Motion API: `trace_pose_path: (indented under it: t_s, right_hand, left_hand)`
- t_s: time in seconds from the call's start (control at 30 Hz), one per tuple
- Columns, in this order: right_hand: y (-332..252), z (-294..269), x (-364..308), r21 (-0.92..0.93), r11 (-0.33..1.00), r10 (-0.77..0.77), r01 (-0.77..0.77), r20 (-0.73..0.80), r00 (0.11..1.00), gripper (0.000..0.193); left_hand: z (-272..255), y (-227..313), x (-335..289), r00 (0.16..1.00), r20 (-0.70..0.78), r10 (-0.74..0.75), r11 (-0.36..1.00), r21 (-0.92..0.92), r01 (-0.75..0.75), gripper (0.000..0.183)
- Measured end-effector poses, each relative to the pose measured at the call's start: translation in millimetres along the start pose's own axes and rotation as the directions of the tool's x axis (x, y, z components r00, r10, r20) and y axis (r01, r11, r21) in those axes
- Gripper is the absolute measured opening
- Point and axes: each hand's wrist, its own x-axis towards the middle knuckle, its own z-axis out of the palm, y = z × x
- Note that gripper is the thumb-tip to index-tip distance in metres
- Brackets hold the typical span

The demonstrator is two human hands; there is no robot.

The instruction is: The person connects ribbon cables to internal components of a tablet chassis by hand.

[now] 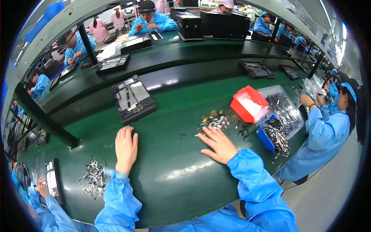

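My left hand (126, 150) lies on the green tabletop (170, 149), fingers stretched out and nothing in it. Just beyond its fingertips sits a black tray (134, 101) with a flat grey device part and thin strips in it. My right hand (219, 146) is spread open, palm down, its fingertips at the near edge of a pile of small gold, silver and white parts (215, 120). Whether a tiny part is under those fingertips, I cannot tell. Small black pieces (242, 132) are scattered to the right of that pile.
A red bin (242, 105), a blue bin (266, 135) of small metal parts and a clear tray (299, 123) stand at right. Tangled cables (93, 178) lie at left. Co-workers sit on both sides. A dark conveyor (181, 79) carrying trays runs beyond the table.
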Motion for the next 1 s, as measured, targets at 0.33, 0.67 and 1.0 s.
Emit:
trace_pose_path:
  t_s: [0.33,0.67,1.0]
  right_hand:
    - [-15.4,-1.8,-9.1,0.111,0.99,-0.092,0.086,0.049,0.995,0.058]
    - [6.5,-17.6,0.4,0.073,0.996,0.052,-0.047,-0.064,0.997,0.062]
    - [-15.0,-17.0,-25.2,0.137,0.99,-0.044,0.032,0.084,0.995,0.062]
  left_hand:
    - [35.7,-26.2,22.3,0.999,-0.011,-0.039,0.995,0.095,0.04,0.036]
    - [18.8,107.8,-10.2,0.904,0.093,0.418,0.874,-0.313,-0.372,0.026]
    - [8.1,136.9,-35.3,0.848,0.068,0.525,0.793,-0.401,-0.459,0.026]
